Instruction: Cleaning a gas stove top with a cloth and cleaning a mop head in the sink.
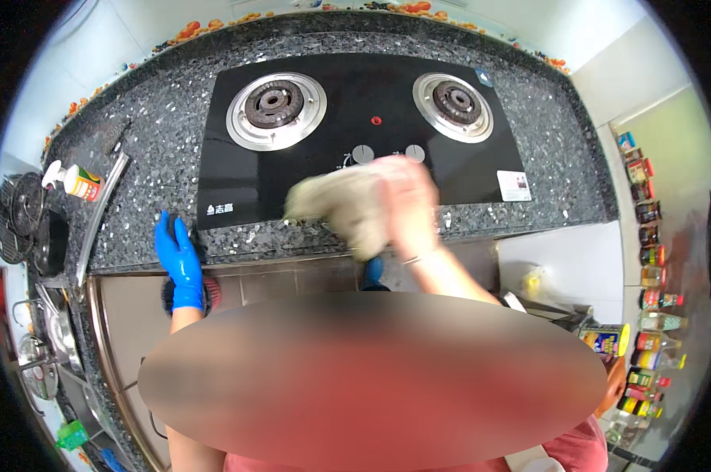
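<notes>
My right hand [411, 203], bare and blurred, grips a pale beige cloth [338, 197]. The cloth lies over the front edge of a black glass gas hob [343, 94] and hangs towards the counter's rim. Just beyond the hand are two round control knobs, a left one [363, 154] and a right one [415, 154]. In a blue rubber glove, my left hand [180, 259] touches the granite counter [161, 141] left of the hob's front corner. Something dark shows between its fingers; whether it is held is unclear.
A spray bottle [81, 181], a metal strip [103, 212] and black pan supports [22, 212] lie on the left. Left and right burners [274, 100] [459, 101] have no supports. Condiment bottles [650, 256] line the right wall. A yellow-lidded tin [606, 340] stands lower right.
</notes>
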Demonstrator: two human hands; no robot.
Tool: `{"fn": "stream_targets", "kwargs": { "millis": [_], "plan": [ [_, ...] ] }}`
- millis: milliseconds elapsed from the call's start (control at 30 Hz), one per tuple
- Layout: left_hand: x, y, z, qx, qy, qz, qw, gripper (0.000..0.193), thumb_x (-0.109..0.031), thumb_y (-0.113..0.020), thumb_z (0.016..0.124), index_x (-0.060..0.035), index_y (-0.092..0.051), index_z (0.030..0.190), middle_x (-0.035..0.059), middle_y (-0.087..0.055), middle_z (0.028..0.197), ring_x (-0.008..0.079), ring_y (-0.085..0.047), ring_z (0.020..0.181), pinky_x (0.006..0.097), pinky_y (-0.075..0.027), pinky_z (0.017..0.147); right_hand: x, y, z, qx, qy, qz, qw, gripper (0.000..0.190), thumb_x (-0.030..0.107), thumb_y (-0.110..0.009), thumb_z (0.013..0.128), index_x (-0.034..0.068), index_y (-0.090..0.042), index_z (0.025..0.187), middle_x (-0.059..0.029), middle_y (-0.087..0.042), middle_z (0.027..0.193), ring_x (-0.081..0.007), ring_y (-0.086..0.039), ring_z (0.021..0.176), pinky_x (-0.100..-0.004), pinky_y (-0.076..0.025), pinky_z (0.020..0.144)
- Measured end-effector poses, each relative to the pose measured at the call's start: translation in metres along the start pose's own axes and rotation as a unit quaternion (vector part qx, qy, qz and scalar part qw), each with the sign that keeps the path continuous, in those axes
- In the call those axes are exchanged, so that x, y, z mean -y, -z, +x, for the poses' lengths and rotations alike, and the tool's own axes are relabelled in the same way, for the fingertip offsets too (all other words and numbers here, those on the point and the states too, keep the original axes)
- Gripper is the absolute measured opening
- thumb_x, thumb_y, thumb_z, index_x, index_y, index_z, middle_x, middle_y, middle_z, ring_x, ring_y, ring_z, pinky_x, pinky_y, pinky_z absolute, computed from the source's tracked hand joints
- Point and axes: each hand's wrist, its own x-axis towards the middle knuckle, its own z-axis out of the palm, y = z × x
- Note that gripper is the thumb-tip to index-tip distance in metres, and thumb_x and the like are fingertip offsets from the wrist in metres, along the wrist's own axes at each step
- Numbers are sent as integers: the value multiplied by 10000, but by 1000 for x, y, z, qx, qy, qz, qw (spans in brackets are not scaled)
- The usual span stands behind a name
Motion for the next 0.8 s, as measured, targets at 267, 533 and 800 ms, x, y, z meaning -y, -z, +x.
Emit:
{"fn": "stream_targets", "kwargs": {
  "millis": [267, 533, 800],
  "plan": [
    [-11, -23, 3, -12, -98, 126, 987, 345, -232, -526, 841, -16, -531, 1110, 185, -563, 1054, 331, -503, 1012, 405, -378, 884, -74, 120, -10, 57, -396, 23, 916, 469, -11, -579, 676, -36, -484, 1134, -65, -598, 860, -140, -565, 747, -239, -455, 690],
    [-10, -21, 0, 3, -80, 133, 988, 323, -203, -526, 841, -10, -541, 1099, 185, -568, 1045, 325, -527, 977, 388, -397, 863, -126, 92, 88, 191, -243, -246, 919, 400, -24, -553, 644, 11, -565, 1042, -17, -578, 772, -94, -531, 676, -220, -435, 623],
    [-12, -18, 1, 9, -93, 178, 980, 323, -210, -509, 849, 10, -548, 1083, 176, -574, 1044, 293, -550, 950, 358, -410, 847, -110, 4, 147, 358, -50, -453, 815, 247, 155, -488, 749, 69, -604, 948, -187, -614, 830, -311, -600, 805, -350, -462, 731]
  ]
}}
